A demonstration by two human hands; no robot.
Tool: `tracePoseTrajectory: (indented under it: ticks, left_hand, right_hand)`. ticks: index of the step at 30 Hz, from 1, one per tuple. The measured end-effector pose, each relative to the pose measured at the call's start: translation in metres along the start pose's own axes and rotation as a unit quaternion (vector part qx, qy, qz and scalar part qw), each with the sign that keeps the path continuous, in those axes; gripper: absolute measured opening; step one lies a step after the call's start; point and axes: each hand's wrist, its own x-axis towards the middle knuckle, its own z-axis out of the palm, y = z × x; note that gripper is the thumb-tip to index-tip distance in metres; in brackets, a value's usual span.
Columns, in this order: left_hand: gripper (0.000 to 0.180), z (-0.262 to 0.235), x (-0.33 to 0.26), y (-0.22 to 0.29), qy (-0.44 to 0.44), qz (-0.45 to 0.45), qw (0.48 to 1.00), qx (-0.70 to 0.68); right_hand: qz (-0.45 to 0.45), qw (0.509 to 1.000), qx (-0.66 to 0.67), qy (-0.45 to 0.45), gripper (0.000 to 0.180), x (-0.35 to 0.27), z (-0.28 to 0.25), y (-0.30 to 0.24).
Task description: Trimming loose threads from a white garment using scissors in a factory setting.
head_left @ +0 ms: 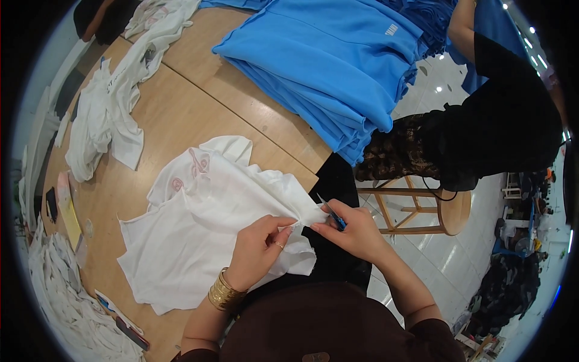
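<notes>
A white garment (202,226) with pinkish-red markings lies spread and rumpled on the table in front of me, its right end lifted over the table's edge. My left hand (256,246) is closed, thumb and fingertips pinching the cloth near that end. A gold bracelet and a ring are on this hand. My right hand (357,232) holds small thread snips (335,218) with a blue handle, their pointed blades aimed up and to the left. Its fingertips also meet the fabric close beside the left ones. Whether the cloth is gripped there is hard to tell.
Stacked blue garments (325,60) cover the table's far right. White clothes (108,114) are bunched at the far left, and more white cloth (78,301) is heaped at the near left. A person in black (494,127) sits beside a wooden stool (452,211) on the right.
</notes>
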Motion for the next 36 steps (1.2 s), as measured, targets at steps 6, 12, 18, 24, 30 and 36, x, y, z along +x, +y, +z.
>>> tracePoseTrajectory:
  ticks: [6, 12, 18, 24, 30, 36]
  left_hand:
    - [0.014, 0.003, 0.002, -0.005, 0.000, -0.019, 0.999, -0.029]
    - [0.017, 0.003, -0.001, -0.007, -0.010, -0.062, 0.995, -0.081]
    - [0.019, 0.005, -0.001, -0.007, -0.011, -0.049, 0.996, -0.068]
    - [0.019, 0.007, 0.000, -0.004, -0.001, -0.039, 0.998, -0.058]
    - [0.018, 0.008, -0.002, -0.005, -0.005, -0.034, 0.999, -0.040]
    - [0.016, 0.009, 0.000, -0.007, 0.005, -0.020, 0.999, -0.050]
  right_hand:
    - [0.065, 0.997, -0.001, 0.031, 0.026, -0.004, 0.000, -0.009]
    - [0.108, 0.977, 0.146, -0.113, 0.023, -0.022, 0.007, -0.020]
    - [0.155, 0.967, 0.130, -0.153, 0.025, -0.020, 0.006, -0.024]
    - [0.169, 0.968, 0.127, -0.137, 0.024, -0.019, 0.004, -0.030]
    - [0.223, 0.939, 0.222, -0.137, 0.034, -0.018, 0.010, -0.028]
    - [0.230, 0.883, 0.398, -0.094, 0.040, -0.022, 0.034, -0.012]
